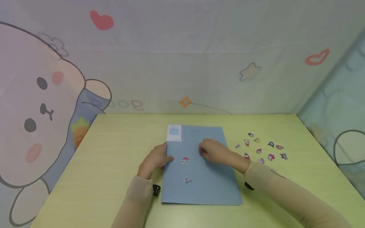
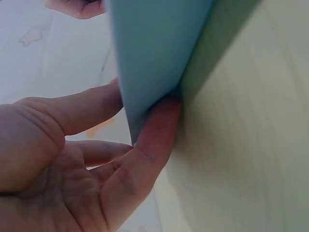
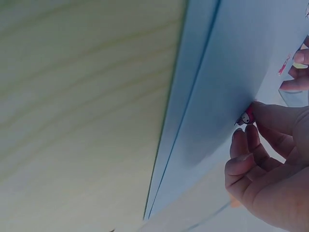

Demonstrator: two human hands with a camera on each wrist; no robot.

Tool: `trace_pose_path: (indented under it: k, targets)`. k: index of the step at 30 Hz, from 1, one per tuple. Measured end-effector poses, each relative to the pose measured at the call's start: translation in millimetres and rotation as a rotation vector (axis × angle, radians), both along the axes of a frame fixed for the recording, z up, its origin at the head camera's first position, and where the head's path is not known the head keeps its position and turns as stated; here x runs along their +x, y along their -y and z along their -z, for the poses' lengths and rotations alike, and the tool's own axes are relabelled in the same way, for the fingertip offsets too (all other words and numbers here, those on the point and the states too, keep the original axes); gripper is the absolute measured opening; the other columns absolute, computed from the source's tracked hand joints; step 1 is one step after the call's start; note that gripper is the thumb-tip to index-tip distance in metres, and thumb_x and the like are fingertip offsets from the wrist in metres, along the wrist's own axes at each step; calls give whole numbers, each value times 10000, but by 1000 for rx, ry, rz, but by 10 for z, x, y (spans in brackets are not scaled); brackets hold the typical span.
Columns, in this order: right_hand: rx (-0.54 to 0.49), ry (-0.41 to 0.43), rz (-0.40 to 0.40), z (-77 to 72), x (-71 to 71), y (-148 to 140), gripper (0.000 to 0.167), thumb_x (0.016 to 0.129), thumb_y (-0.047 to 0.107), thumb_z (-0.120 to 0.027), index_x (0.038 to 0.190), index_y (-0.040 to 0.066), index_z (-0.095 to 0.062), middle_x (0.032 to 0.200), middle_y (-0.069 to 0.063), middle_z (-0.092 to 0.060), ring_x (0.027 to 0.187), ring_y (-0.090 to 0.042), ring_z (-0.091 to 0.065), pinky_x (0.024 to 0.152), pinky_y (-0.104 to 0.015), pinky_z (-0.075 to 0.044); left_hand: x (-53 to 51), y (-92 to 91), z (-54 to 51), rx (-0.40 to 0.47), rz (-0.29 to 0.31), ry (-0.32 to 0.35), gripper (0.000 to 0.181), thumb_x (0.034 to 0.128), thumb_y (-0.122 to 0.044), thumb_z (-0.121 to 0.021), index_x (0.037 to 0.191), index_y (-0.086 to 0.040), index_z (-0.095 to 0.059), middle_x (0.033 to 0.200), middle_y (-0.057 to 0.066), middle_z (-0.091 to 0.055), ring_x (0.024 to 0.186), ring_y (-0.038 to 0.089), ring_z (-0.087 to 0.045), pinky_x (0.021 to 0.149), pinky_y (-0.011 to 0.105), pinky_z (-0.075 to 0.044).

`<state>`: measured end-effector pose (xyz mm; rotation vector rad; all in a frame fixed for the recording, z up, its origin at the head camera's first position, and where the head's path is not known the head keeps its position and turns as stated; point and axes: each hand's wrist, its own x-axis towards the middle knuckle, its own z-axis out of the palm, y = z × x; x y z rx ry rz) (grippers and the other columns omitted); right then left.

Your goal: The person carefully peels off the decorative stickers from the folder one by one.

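A blue paper folder [image 1: 211, 186] lies on the table with a white label [image 1: 174, 136] at its top left corner. My left hand [image 1: 155, 159] grips the folder's left edge, its thumb over the top and a finger underneath, as the left wrist view shows. Between thumb and fingertips, my right hand [image 1: 214, 151] pinches a small red-hooded character sticker [image 3: 248, 116] close to the folder's surface; whether it touches the paper I cannot tell. Two stickers lie on the folder's left half: a pink-hooded character sticker [image 1: 185, 160] and, below it, a star-shaped one [image 1: 188, 180].
To the right of the folder, several loose character stickers [image 1: 259, 151] are scattered on the pale wooden table [image 1: 114, 152]. A printed cloth [image 1: 171, 69] with a bear and hearts hangs behind the table's far edge.
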<state>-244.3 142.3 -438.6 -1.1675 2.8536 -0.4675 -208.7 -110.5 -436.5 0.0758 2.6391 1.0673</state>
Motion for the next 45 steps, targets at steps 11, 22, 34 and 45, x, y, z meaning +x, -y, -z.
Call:
trace_pose_path:
  k: [11, 22, 34, 45]
  targets:
    - [-14, 20, 39, -205, 94, -179, 76, 868, 28, -680, 859, 96, -648, 833, 18, -619, 789, -162, -582, 699, -346, -504, 12, 0, 7, -3, -5, -9, 552, 916, -78, -676, 1373, 80, -410, 1226, 292, -564, 805, 285, -641, 629, 362, -551]
    - [-44, 103, 79, -398, 92, -830, 61, 898, 21, -676, 885, 69, -640, 792, 10, -624, 647, -91, -524, 593, -293, -469, 11, -13, -6, 3, -10, -1, 573, 918, -79, -672, 1394, 79, -394, 1266, 299, -544, 843, 293, -644, 648, 365, -556]
    - [-31, 196, 189, -407, 247, -1526, 132, 902, 23, -658, 811, 107, -610, 704, 58, -538, 610, -99, -434, 568, -271, -374, 30, -12, -9, 19, -4, 0, 556, 917, -65, -671, 1379, 90, -403, 1252, 309, -547, 826, 299, -641, 633, 369, -555]
    - [-12, 230, 266, -257, 379, -1973, 113, 902, 53, -660, 828, 127, -618, 719, 72, -514, 646, -105, -429, 575, -268, -364, 23, -7, -7, 32, -4, 5, 600, 915, -60, -674, 1413, 83, -372, 1291, 306, -525, 870, 311, -643, 657, 383, -561]
